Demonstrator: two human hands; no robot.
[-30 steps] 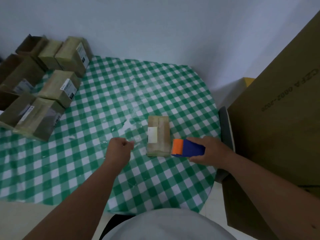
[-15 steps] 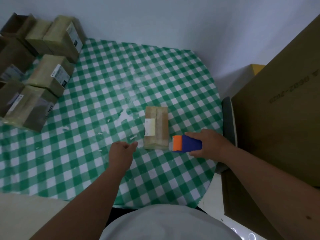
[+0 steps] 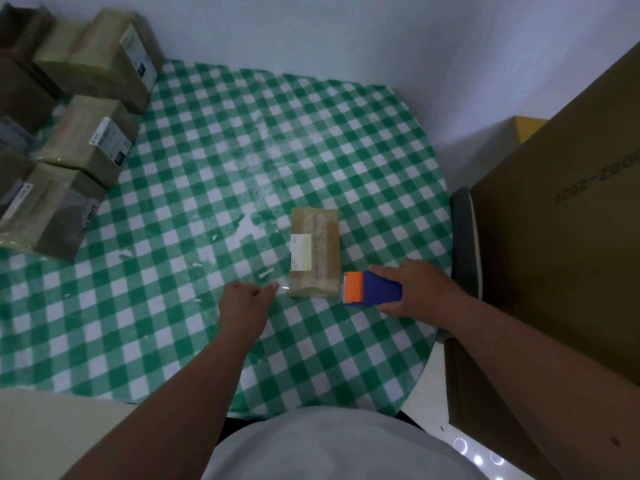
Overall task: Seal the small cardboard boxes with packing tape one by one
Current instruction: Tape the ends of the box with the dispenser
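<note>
tape already runs along the small brown cardboard box; right hand grips the blue-and-orange tape dispenser, left hand pinches clear tape; whether the stacked cardboard boxes are sealed is unclear.

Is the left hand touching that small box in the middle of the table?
Apart. The head view shows checked cloth between the left hand and the small box.

The left picture edge cuts off the stacked boxes; their label print is unreadable.
</note>
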